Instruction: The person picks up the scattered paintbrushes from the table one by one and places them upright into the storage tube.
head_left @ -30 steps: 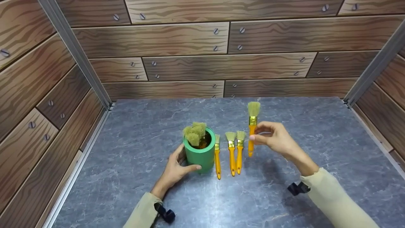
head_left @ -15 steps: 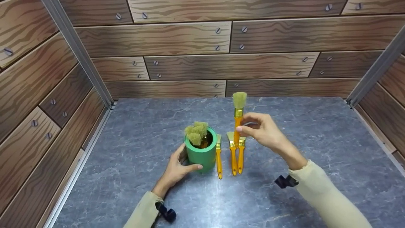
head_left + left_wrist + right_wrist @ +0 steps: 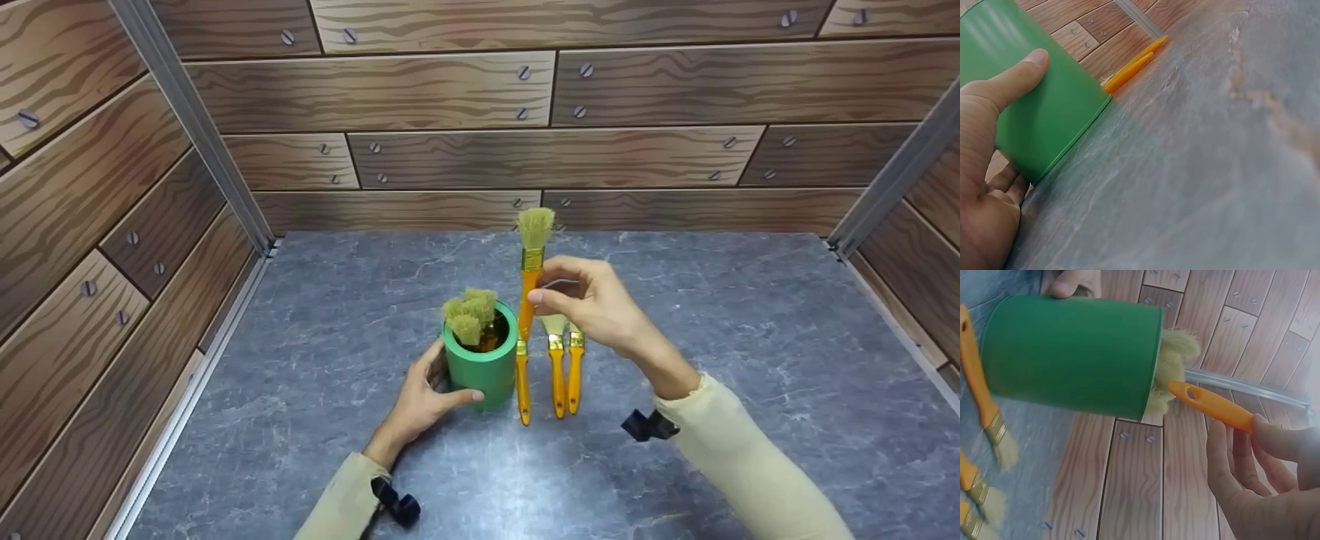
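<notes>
My left hand (image 3: 420, 409) grips a green cylindrical cup (image 3: 480, 375) that stands upright, its thumb (image 3: 1024, 70) lying along the wall. Several paintbrushes stand in the cup, their pale bristles (image 3: 469, 315) poking above the rim. My right hand (image 3: 592, 307) pinches another paintbrush (image 3: 529, 281) by its orange handle, bristles up, just right of the cup's rim. In the right wrist view, the handle's holed end (image 3: 1193, 392) points toward the cup mouth, near the bristles there.
On the grey marbled table (image 3: 337, 300), one paintbrush (image 3: 523, 386) lies close beside the cup. Two more paintbrushes, a left one (image 3: 557, 375) and a right one (image 3: 575, 375), lie further right. Wood-patterned walls (image 3: 450, 157) enclose the back and sides.
My right hand has carried its paintbrush left and upward, from right of the lying brushes to beside the cup's rim. My left hand keeps its hold on the cup.
</notes>
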Motion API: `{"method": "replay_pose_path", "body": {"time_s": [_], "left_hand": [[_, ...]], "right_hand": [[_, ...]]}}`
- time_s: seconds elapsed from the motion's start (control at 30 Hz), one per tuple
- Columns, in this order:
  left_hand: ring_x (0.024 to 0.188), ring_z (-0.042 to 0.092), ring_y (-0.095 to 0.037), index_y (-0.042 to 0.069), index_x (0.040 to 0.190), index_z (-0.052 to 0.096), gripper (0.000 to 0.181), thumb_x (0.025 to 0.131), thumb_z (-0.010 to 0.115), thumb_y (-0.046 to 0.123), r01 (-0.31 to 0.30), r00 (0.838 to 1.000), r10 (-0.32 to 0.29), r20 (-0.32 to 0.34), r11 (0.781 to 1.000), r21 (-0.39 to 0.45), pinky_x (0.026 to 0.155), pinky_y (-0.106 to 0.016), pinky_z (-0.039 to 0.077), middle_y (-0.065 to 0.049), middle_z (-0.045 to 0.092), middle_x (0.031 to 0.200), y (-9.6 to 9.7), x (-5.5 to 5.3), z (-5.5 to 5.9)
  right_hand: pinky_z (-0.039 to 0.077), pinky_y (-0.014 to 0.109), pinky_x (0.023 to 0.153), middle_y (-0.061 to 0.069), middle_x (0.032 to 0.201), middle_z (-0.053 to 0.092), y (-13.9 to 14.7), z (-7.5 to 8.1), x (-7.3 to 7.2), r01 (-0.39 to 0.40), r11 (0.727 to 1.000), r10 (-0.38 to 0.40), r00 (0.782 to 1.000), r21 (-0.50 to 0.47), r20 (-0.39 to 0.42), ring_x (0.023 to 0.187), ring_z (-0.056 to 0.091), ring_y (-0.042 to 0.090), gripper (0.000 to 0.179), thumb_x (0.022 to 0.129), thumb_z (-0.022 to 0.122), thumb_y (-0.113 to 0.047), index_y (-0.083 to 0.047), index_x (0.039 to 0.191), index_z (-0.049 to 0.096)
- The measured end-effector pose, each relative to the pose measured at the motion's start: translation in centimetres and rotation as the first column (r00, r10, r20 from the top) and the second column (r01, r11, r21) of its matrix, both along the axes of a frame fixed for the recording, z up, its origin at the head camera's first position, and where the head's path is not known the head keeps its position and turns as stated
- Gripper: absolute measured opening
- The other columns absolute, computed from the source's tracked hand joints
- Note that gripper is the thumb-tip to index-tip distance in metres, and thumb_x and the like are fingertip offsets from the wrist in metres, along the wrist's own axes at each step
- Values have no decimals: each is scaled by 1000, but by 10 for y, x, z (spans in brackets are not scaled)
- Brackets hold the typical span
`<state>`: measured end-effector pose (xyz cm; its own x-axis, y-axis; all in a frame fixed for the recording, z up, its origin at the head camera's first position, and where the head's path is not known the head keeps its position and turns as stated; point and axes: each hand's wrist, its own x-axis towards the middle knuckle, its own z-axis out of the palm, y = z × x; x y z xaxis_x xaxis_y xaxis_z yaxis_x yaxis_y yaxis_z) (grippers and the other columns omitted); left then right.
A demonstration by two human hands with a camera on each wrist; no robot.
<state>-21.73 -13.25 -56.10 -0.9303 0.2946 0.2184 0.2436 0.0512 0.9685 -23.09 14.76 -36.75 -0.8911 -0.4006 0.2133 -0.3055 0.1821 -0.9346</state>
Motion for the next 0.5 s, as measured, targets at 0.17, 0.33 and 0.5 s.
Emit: {"method": "replay_pose_path", "body": {"time_s": [0.17,0.33,0.5], "left_hand": [[154,45,-21,30,168,33,106,83,95,26,-10,1000,10,16,1000,-12,128,-48,38,4,49,165,0,0,1],[154,45,-23,29,168,35,104,83,95,23,-6,1000,6,16,1000,4,128,-49,39,2,49,165,1,-1,1],[153,46,-24,27,168,34,105,83,95,21,0,1000,0,8,1000,11,127,-49,39,1,49,165,2,-1,1]], "right_hand": [[67,40,92,18,111,73,-9,3,0,-24,1000,24,1000,-8,-7,100,78,31,15,103,71,-6,2,116,73],[67,39,89,18,108,74,-19,2,-2,-30,999,30,999,-11,-25,97,78,31,15,101,73,-6,3,114,73],[67,40,90,18,107,76,-25,-1,-3,-35,999,36,998,8,-43,96,78,30,15,102,74,-9,2,112,74]]}}
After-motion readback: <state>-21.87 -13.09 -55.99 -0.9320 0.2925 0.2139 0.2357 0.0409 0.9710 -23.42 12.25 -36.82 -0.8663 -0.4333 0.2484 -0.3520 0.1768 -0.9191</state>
